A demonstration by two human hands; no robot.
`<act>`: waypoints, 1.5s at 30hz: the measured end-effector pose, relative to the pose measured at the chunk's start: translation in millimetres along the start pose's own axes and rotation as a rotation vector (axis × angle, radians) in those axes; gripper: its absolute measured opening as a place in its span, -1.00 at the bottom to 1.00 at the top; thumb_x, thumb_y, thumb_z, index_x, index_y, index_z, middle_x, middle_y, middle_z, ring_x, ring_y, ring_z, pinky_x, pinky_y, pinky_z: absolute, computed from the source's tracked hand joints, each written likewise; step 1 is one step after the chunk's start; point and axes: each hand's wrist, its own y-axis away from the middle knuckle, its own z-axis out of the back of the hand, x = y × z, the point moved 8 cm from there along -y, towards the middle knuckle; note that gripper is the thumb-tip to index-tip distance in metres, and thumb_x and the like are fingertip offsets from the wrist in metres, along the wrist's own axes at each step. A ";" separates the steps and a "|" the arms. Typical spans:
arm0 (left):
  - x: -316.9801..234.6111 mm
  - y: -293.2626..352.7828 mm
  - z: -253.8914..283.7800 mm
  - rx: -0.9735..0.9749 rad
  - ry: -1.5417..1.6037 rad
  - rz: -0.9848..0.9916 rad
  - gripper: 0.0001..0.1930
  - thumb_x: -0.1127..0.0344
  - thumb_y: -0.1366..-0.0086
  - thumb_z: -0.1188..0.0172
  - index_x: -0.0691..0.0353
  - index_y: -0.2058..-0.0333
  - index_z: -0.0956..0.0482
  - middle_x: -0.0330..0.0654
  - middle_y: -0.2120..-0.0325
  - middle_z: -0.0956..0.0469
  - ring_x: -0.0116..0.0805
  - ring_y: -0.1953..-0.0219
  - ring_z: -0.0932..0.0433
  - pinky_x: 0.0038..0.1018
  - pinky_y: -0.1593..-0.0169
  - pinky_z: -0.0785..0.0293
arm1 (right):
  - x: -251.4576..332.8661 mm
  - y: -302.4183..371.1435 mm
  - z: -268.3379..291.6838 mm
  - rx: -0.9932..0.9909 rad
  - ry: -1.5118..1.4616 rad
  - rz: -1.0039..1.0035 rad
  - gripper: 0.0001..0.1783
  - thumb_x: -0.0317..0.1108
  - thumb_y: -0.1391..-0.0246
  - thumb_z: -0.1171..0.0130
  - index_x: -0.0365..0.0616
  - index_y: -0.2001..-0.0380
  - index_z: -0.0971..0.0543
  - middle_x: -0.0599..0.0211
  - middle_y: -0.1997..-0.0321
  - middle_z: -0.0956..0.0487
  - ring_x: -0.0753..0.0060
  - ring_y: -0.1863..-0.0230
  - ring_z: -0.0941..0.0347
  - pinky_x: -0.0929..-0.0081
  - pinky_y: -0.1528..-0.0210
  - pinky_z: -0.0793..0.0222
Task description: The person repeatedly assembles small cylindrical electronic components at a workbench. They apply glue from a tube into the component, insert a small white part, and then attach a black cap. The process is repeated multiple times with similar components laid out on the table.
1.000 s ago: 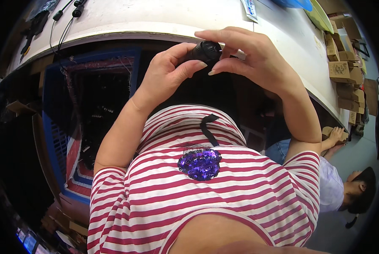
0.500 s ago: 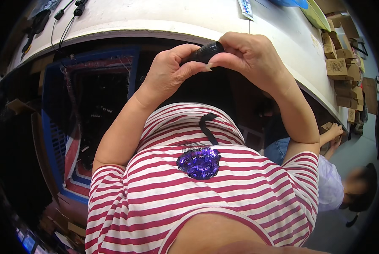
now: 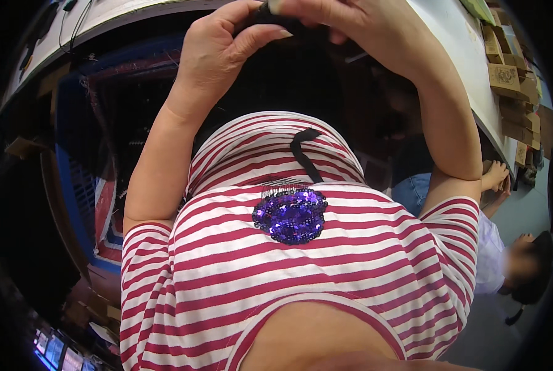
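Note:
At the top edge of the view, my left hand is closed around a black flashlight-shaped cylinder, its thumb laid along the near side. Much of the cylinder is hidden by my fingers or cut off by the picture's edge. My right hand is over the cylinder's other end, thumb and fingers smeared by motion, so its hold on it cannot be made out. Both hands are raised in front of me, close to the white table's front edge.
Below the table at left stands a blue plastic crate with a lining and small dark items. Brown cardboard boxes are stacked along the right. A co-worker's hand shows at the table's right edge. Thin black cords lie at the upper left.
Both hands have shifted upward in the picture with the black cylinder, partly out of view. My right hand's fingers now blur over its end, where before they gripped it sharply.

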 end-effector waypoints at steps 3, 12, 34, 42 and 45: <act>3.4 4.9 4.3 -0.011 -0.023 0.021 -0.69 0.26 -0.14 -0.18 0.35 0.20 -0.50 -0.30 0.43 -0.53 -0.60 0.36 -0.47 -0.73 0.23 -0.38 | 4.0 0.1 -7.1 -0.162 0.097 0.268 -0.60 -0.11 0.05 -0.17 -0.29 0.62 -0.49 0.19 0.71 -0.44 0.43 0.66 -0.35 0.54 0.60 -0.22; -7.6 9.0 -10.0 -0.003 -0.099 -0.101 -0.66 0.22 -0.14 -0.18 0.35 0.20 -0.49 -0.31 0.41 -0.52 -0.61 0.37 -0.42 -0.70 0.26 -0.35 | -5.8 7.4 -11.2 -0.096 -0.032 0.087 -0.68 -0.17 -0.02 -0.12 -0.28 0.44 -0.47 0.23 0.64 -0.44 0.53 0.66 -0.30 0.60 0.63 -0.20; 14.7 -9.2 -9.3 -0.343 0.980 0.235 -0.52 -0.07 -0.26 0.13 0.24 0.08 -0.25 -0.41 0.66 -0.11 -0.63 0.66 -0.02 -0.68 0.58 0.01 | -55.0 31.9 -151.9 0.083 -1.272 -0.129 -0.71 -0.31 -0.08 -0.01 -0.28 0.18 -0.41 0.33 0.38 -0.51 0.60 0.27 -0.40 0.64 0.18 -0.27; -21.3 -23.3 -29.0 -0.159 0.489 0.184 -0.56 0.21 -0.34 0.16 0.24 -0.13 -0.11 -0.18 0.12 -0.37 -0.52 0.19 -0.39 -0.56 0.09 -0.31 | -111.1 90.0 35.8 -0.549 -0.348 -0.142 -0.66 -0.33 -0.06 -0.07 -0.05 0.05 -0.40 0.17 0.46 -0.52 0.48 0.48 -0.40 0.53 0.40 -0.32; -10.4 -17.6 -23.7 -0.145 0.432 0.237 -0.62 0.30 -0.31 0.07 0.26 -0.07 -0.23 -0.22 0.16 -0.39 -0.56 0.19 -0.38 -0.62 0.12 -0.30 | -187.1 111.6 107.5 -0.666 0.260 -0.406 -0.69 -0.29 -0.09 0.03 0.05 0.06 -0.41 0.10 0.39 -0.55 0.19 0.40 -0.49 0.35 0.35 -0.38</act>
